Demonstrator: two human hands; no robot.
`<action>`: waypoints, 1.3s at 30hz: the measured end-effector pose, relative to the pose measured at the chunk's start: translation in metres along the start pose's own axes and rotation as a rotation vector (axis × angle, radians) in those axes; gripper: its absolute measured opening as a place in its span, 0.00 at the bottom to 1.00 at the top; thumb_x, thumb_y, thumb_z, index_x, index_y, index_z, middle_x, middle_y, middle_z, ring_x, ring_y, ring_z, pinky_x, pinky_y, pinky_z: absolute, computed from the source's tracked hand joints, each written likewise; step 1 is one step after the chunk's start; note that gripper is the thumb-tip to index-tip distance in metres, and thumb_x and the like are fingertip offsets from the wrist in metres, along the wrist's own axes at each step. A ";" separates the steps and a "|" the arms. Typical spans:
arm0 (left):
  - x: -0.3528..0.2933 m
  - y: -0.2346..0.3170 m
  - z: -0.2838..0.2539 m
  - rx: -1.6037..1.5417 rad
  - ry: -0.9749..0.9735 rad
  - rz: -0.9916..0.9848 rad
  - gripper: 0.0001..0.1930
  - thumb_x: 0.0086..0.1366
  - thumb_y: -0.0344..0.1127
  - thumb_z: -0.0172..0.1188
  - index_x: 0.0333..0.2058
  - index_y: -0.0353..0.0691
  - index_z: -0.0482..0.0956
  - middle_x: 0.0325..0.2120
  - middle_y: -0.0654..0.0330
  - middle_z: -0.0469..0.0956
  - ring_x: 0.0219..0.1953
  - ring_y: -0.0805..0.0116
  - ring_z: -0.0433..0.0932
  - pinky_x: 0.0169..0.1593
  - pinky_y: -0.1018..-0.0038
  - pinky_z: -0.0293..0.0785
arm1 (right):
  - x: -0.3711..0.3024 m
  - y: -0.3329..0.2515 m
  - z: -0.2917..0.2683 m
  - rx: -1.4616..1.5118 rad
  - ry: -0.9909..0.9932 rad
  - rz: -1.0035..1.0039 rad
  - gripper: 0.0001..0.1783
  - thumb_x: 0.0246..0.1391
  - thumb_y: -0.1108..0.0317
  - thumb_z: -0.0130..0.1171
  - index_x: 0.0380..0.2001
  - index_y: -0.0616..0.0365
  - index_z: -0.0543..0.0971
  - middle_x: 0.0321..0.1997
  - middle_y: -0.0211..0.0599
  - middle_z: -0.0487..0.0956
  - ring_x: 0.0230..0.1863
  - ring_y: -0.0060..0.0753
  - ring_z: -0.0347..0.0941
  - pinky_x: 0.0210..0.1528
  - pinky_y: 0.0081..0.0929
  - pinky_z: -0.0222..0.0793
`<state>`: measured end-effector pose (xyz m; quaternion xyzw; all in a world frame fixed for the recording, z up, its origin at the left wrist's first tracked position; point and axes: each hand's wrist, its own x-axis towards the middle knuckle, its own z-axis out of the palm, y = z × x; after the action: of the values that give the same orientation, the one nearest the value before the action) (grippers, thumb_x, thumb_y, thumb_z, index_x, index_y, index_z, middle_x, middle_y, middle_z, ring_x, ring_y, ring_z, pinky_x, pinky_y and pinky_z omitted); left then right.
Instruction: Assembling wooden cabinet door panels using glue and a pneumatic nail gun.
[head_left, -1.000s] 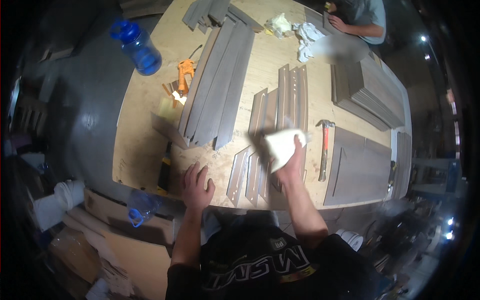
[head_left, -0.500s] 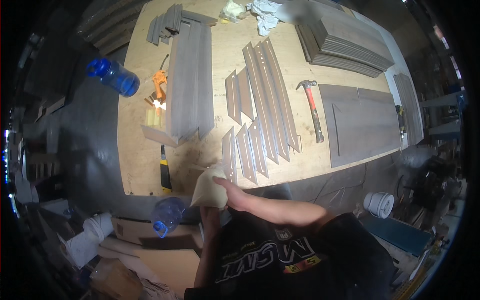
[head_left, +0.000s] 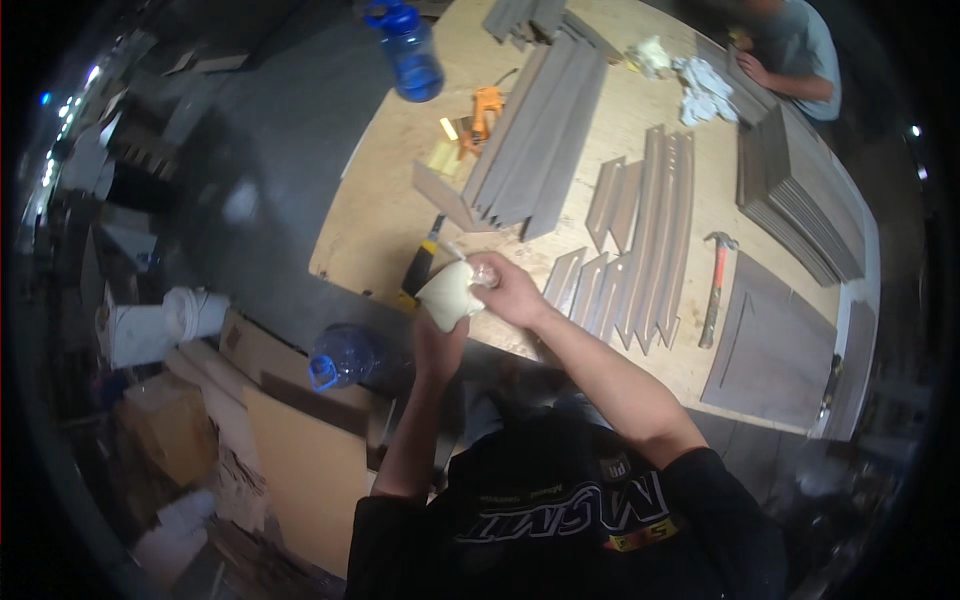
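Observation:
A soft plastic bag of pale cream paste, probably glue, is between my hands above the table's near edge. My right hand is closed round its gathered clear neck. From below, my left hand grips the lower part of the bag, its fingers partly hidden behind it. Just left of the bag lies a yellow-and-black handled tool. To the right, several narrow grey wood strips with slanted ends carry lines and dots of pale glue.
The wooden table also holds long grey boards, an orange glue gun, a hammer, a wide panel and stacked boards. A blue bottle stands at the far left; another jug is below the edge. A co-worker is at the far right.
My view has swung left, so the table sits farther right and a co-worker has come into view. The bag and both hands have moved up in the picture, near the yellow-and-black tool.

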<state>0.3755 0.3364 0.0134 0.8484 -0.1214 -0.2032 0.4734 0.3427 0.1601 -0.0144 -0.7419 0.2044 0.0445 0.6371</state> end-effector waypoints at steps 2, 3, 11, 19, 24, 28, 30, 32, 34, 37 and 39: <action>0.001 -0.044 -0.001 0.109 0.121 0.074 0.24 0.58 0.31 0.66 0.53 0.32 0.75 0.48 0.41 0.77 0.53 0.43 0.76 0.59 0.57 0.70 | 0.003 -0.011 0.007 -0.173 0.011 -0.087 0.31 0.53 0.65 0.66 0.61 0.51 0.73 0.60 0.48 0.73 0.59 0.44 0.72 0.62 0.35 0.68; 0.006 -0.049 0.000 0.218 0.195 0.172 0.25 0.58 0.31 0.65 0.54 0.32 0.74 0.49 0.41 0.76 0.53 0.42 0.75 0.59 0.56 0.70 | 0.006 -0.012 0.005 -0.339 0.073 -0.163 0.32 0.53 0.64 0.66 0.62 0.51 0.72 0.61 0.49 0.72 0.62 0.48 0.70 0.64 0.36 0.66; 0.012 -0.146 -0.027 0.616 0.261 0.250 0.24 0.60 0.30 0.62 0.55 0.31 0.73 0.52 0.39 0.72 0.54 0.42 0.72 0.59 0.54 0.70 | -0.008 -0.017 0.010 -0.459 0.077 -0.107 0.36 0.54 0.58 0.64 0.67 0.49 0.68 0.69 0.49 0.65 0.68 0.54 0.64 0.68 0.41 0.64; 0.034 -0.094 -0.024 0.404 0.162 0.211 0.22 0.60 0.31 0.62 0.53 0.31 0.75 0.48 0.41 0.75 0.52 0.41 0.73 0.58 0.55 0.71 | -0.010 0.006 0.023 -0.627 0.074 -0.194 0.32 0.54 0.66 0.60 0.64 0.42 0.72 0.70 0.46 0.64 0.67 0.54 0.64 0.67 0.41 0.65; 0.024 -0.075 -0.020 0.386 0.033 0.208 0.22 0.61 0.29 0.62 0.53 0.31 0.75 0.48 0.42 0.75 0.51 0.44 0.75 0.56 0.58 0.73 | -0.012 0.009 0.008 -0.630 0.101 -0.155 0.32 0.54 0.66 0.59 0.65 0.45 0.71 0.70 0.47 0.64 0.66 0.56 0.65 0.67 0.43 0.65; 0.014 -0.225 -0.044 0.505 -0.015 0.391 0.20 0.62 0.28 0.63 0.53 0.32 0.75 0.47 0.44 0.76 0.51 0.45 0.76 0.55 0.57 0.74 | -0.054 -0.014 0.006 -0.493 0.127 -0.247 0.31 0.56 0.67 0.60 0.65 0.52 0.70 0.67 0.47 0.68 0.64 0.56 0.67 0.66 0.42 0.66; -0.006 -0.245 -0.052 -0.638 0.102 -0.252 0.20 0.62 0.29 0.65 0.52 0.33 0.76 0.47 0.46 0.77 0.51 0.46 0.76 0.55 0.57 0.73 | -0.098 -0.011 -0.007 -0.266 0.160 -0.374 0.28 0.57 0.70 0.60 0.62 0.52 0.72 0.64 0.46 0.71 0.62 0.51 0.69 0.65 0.40 0.67; -0.124 -0.198 -0.040 -0.145 -0.033 0.121 0.20 0.62 0.31 0.65 0.53 0.33 0.75 0.46 0.46 0.77 0.50 0.46 0.77 0.55 0.57 0.74 | -0.158 0.017 -0.033 -0.329 0.289 -0.262 0.26 0.58 0.69 0.63 0.60 0.52 0.74 0.60 0.43 0.75 0.57 0.46 0.74 0.60 0.37 0.71; -0.049 -0.044 0.032 0.354 -0.110 0.482 0.21 0.62 0.33 0.66 0.53 0.34 0.75 0.45 0.47 0.77 0.49 0.46 0.77 0.55 0.57 0.74 | -0.212 0.015 -0.042 -0.183 0.286 -0.022 0.24 0.58 0.70 0.63 0.58 0.53 0.76 0.52 0.41 0.77 0.47 0.41 0.76 0.53 0.34 0.74; -0.030 -0.004 0.082 0.327 -0.144 0.451 0.23 0.60 0.35 0.66 0.53 0.35 0.75 0.45 0.46 0.77 0.49 0.46 0.77 0.55 0.57 0.74 | -0.266 0.046 -0.040 -0.237 0.331 0.097 0.23 0.57 0.67 0.63 0.57 0.51 0.76 0.52 0.39 0.78 0.45 0.40 0.78 0.50 0.34 0.76; -0.014 0.017 0.111 0.263 -0.196 0.456 0.24 0.59 0.37 0.67 0.53 0.35 0.75 0.46 0.45 0.77 0.50 0.46 0.77 0.55 0.57 0.73 | -0.291 0.060 -0.039 -0.200 0.384 0.285 0.23 0.57 0.66 0.64 0.56 0.52 0.77 0.50 0.40 0.79 0.45 0.39 0.78 0.49 0.35 0.76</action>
<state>0.3119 0.2489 -0.0209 0.8295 -0.3800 -0.1551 0.3788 0.0481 0.1874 0.0321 -0.7597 0.4187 0.0120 0.4973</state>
